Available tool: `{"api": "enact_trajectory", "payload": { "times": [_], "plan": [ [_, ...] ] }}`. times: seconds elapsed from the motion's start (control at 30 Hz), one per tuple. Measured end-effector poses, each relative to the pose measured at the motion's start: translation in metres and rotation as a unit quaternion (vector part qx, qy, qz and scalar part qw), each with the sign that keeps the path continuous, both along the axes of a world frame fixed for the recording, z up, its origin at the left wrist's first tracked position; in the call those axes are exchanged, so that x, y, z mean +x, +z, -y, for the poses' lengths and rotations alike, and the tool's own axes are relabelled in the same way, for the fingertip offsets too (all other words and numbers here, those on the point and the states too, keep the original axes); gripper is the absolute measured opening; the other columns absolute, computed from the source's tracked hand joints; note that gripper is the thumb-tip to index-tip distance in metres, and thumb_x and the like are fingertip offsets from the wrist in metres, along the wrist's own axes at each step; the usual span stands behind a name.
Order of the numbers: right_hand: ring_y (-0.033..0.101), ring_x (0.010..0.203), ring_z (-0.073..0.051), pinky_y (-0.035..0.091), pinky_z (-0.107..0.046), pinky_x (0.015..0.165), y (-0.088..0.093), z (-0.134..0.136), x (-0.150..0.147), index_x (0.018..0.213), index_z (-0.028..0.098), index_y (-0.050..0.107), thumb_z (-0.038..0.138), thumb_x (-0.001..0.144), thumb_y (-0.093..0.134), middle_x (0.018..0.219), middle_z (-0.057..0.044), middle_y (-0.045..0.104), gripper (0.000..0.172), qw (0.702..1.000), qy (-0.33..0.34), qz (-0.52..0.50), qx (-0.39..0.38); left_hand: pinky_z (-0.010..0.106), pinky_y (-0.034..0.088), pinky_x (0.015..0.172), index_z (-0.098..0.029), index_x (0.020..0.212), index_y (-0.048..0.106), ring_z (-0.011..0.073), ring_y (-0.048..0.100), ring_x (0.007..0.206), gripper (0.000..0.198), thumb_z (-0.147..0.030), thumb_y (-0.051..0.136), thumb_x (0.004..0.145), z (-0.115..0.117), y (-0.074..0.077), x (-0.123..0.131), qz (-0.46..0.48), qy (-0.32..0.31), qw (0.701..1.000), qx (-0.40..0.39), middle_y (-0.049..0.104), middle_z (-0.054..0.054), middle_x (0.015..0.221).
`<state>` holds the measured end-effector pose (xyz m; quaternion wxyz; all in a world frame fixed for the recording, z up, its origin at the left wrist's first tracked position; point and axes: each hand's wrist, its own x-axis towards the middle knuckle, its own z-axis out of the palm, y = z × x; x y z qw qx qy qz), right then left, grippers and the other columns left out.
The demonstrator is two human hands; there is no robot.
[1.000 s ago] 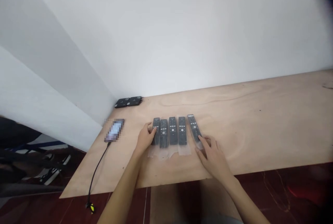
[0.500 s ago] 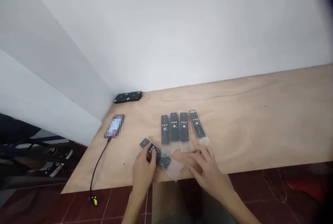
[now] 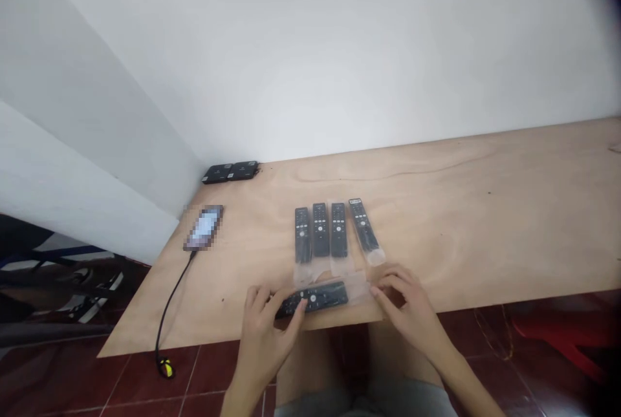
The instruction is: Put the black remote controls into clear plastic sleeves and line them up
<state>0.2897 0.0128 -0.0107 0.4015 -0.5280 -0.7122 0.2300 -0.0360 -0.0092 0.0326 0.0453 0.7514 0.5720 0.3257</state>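
Observation:
A black remote control [image 3: 313,300] in a clear plastic sleeve [image 3: 356,289] lies crosswise near the table's front edge. My left hand [image 3: 266,333] is shut on the remote's left end. My right hand [image 3: 402,300] grips the sleeve's right end, with its fingertips at the film. Farther back, several similar black remotes in clear sleeves lie side by side: the first [image 3: 302,235], the second [image 3: 320,229], the third [image 3: 338,229] and a tilted fourth [image 3: 363,225]. My hands touch none of these four.
The remotes rest on a plywood table [image 3: 460,223] against a white wall. A pixelated phone [image 3: 204,227] trails a black cable [image 3: 172,307] over the edge to the dark red tile floor. Two flat black devices [image 3: 231,171] sit in the back corner.
The loose remote has swung from a slant to lying crosswise, moving toward the table's front edge. My right hand has moved right along it to the sleeve's end.

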Motion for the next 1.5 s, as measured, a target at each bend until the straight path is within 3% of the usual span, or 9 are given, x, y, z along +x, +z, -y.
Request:
{"api": "enact_trajectory", "payload": {
  "times": [0.1, 0.2, 0.4, 0.53, 0.63, 0.9, 1.0, 1.2, 1.5],
  "plan": [
    [0.066, 0.109, -0.032, 0.051, -0.049, 0.098, -0.001, 0.002, -0.002, 0.095, 0.027, 0.073, 0.036, 0.105, 0.070, 0.106, -0.007, 0.071, 0.014, 1.000, -0.012, -0.008, -0.004, 0.048, 0.057, 0.103, -0.030, 0.134, 0.073, 0.0314, 0.061, 0.120, 0.034, -0.034, 0.077, 0.100, -0.009, 0.004, -0.018, -0.018, -0.107, 0.992, -0.064, 0.070, 0.010, 0.125],
    [0.065, 0.115, -0.033, 0.050, -0.050, 0.102, -0.003, 0.002, -0.008, 0.102, 0.028, 0.076, 0.035, 0.101, 0.074, 0.114, -0.008, 0.073, 0.007, 1.000, -0.004, -0.011, -0.023, 0.050, 0.057, 0.110, -0.033, 0.148, 0.065, 0.0324, 0.059, 0.132, 0.050, -0.031, 0.077, 0.100, -0.015, -0.003, -0.027, -0.024, -0.149, 0.983, -0.107, 0.067, 0.010, 0.139],
    [0.065, 0.124, -0.032, 0.048, -0.050, 0.112, 0.002, 0.003, -0.021, 0.091, 0.027, 0.074, 0.037, 0.101, 0.072, 0.120, -0.009, 0.071, 0.014, 0.989, 0.031, -0.108, -0.097, 0.048, 0.059, 0.112, -0.037, 0.153, 0.061, 0.0303, 0.064, 0.133, 0.053, -0.027, 0.073, 0.103, -0.017, -0.020, -0.031, 0.006, -0.162, 0.980, -0.116, 0.069, 0.008, 0.141],
    [0.061, 0.138, -0.034, 0.045, -0.049, 0.120, 0.012, 0.004, -0.020, 0.086, 0.024, 0.077, 0.054, 0.106, 0.067, 0.145, -0.012, 0.066, 0.038, 0.951, 0.056, -0.240, -0.186, 0.045, 0.060, 0.111, -0.038, 0.158, 0.057, 0.0285, 0.067, 0.132, 0.055, -0.026, 0.069, 0.105, -0.014, -0.028, -0.030, 0.042, -0.149, 0.982, -0.113, 0.066, 0.009, 0.143],
    [0.060, 0.141, -0.035, 0.046, -0.050, 0.121, 0.018, 0.000, -0.018, 0.086, 0.023, 0.082, 0.064, 0.107, 0.061, 0.147, -0.013, 0.068, 0.049, 0.931, 0.052, -0.289, -0.218, 0.044, 0.060, 0.112, -0.039, 0.159, 0.055, 0.0271, 0.066, 0.133, 0.055, -0.026, 0.066, 0.107, -0.011, -0.032, -0.025, 0.059, -0.145, 0.983, -0.100, 0.065, 0.009, 0.141],
    [0.061, 0.143, -0.036, 0.049, -0.052, 0.120, 0.033, -0.005, -0.025, 0.109, 0.028, 0.089, 0.070, 0.096, 0.075, 0.148, -0.012, 0.070, 0.046, 0.926, 0.084, -0.277, -0.242, 0.048, 0.059, 0.114, -0.038, 0.157, 0.056, 0.0279, 0.065, 0.135, 0.051, -0.026, 0.064, 0.108, -0.011, -0.033, -0.010, 0.091, -0.155, 0.977, -0.117, 0.062, 0.011, 0.141],
    [0.062, 0.143, -0.036, 0.048, -0.053, 0.121, 0.033, -0.004, -0.025, 0.098, 0.025, 0.089, 0.072, 0.099, 0.070, 0.151, -0.011, 0.069, 0.051, 0.913, 0.092, -0.304, -0.254, 0.048, 0.059, 0.114, -0.038, 0.157, 0.057, 0.0286, 0.065, 0.135, 0.051, -0.026, 0.064, 0.108, -0.011, -0.035, -0.009, 0.091, -0.150, 0.977, -0.123, 0.062, 0.011, 0.141],
    [0.073, 0.123, -0.036, 0.054, -0.052, 0.114, 0.028, -0.007, -0.025, 0.072, 0.023, 0.084, 0.067, 0.095, 0.077, 0.125, -0.011, 0.082, 0.050, 0.895, 0.102, -0.322, -0.291, 0.045, 0.060, 0.113, -0.037, 0.153, 0.062, 0.0280, 0.066, 0.135, 0.047, -0.027, 0.065, 0.107, -0.011, -0.032, -0.009, 0.100, -0.148, 0.975, -0.133, 0.063, 0.011, 0.141],
    [0.074, 0.125, -0.037, 0.058, -0.051, 0.110, 0.017, -0.009, -0.038, 0.095, 0.024, 0.091, 0.062, 0.085, 0.089, 0.125, -0.014, 0.083, 0.040, 0.929, 0.040, -0.275, -0.245, 0.045, 0.058, 0.116, -0.038, 0.154, 0.060, 0.0273, 0.063, 0.138, 0.048, -0.027, 0.065, 0.108, -0.011, -0.029, -0.011, 0.108, -0.170, 0.967, -0.155, 0.061, 0.011, 0.144]
  ]
}}
